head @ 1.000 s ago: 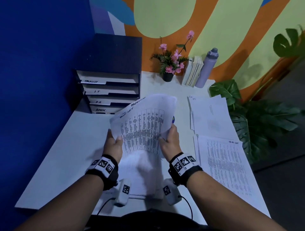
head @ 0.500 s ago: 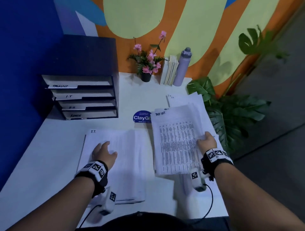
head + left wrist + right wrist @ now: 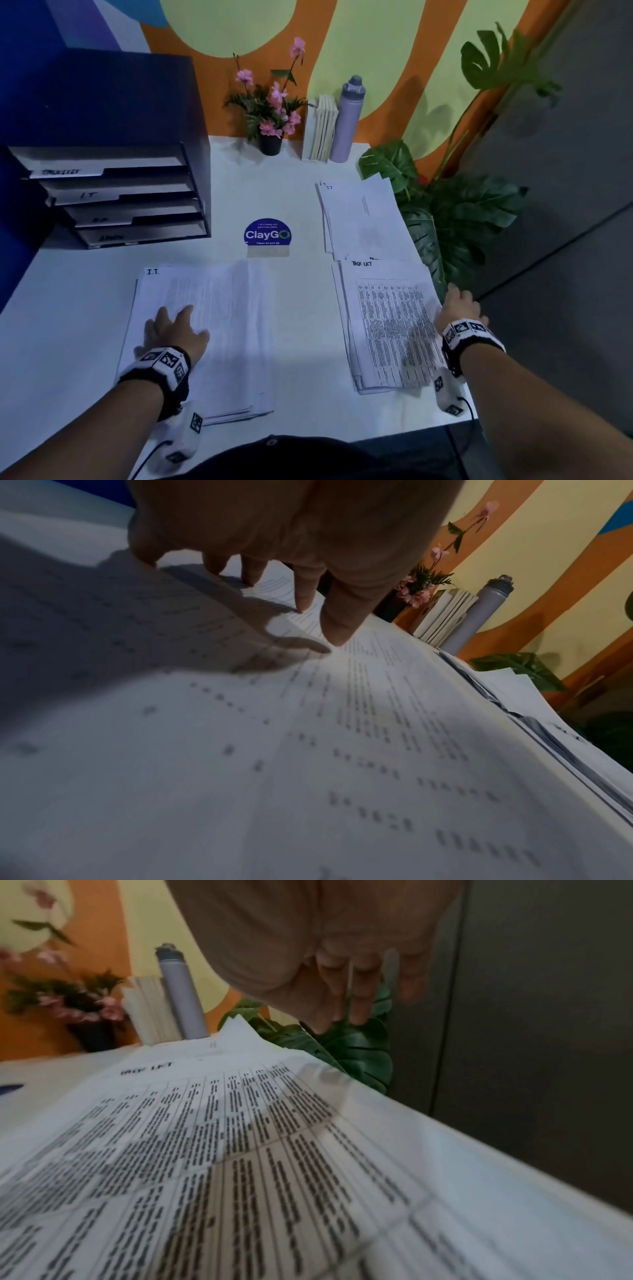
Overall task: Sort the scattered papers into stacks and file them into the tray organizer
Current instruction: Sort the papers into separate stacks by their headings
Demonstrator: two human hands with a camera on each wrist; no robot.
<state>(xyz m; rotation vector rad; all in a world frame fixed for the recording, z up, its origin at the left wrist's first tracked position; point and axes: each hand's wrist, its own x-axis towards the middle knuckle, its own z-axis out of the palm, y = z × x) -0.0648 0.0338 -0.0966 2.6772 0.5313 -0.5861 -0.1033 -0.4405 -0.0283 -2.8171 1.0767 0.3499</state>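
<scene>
- Lay with fingers spread on the I.T. stack point(image 3: 205, 329) at near left: left hand point(image 3: 173, 330).
- Hovered loosely open beside the task-list stack point(image 3: 387, 325) at near right: right hand point(image 3: 459, 306).
- Best squared each stack's edges before sliding into the tray organizer point(image 3: 120, 192), far left.

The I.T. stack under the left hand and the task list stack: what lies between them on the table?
In the head view, only bare white table separates the I.T. stack from the task list stack; the ClayGo sticker sits farther back.
</scene>
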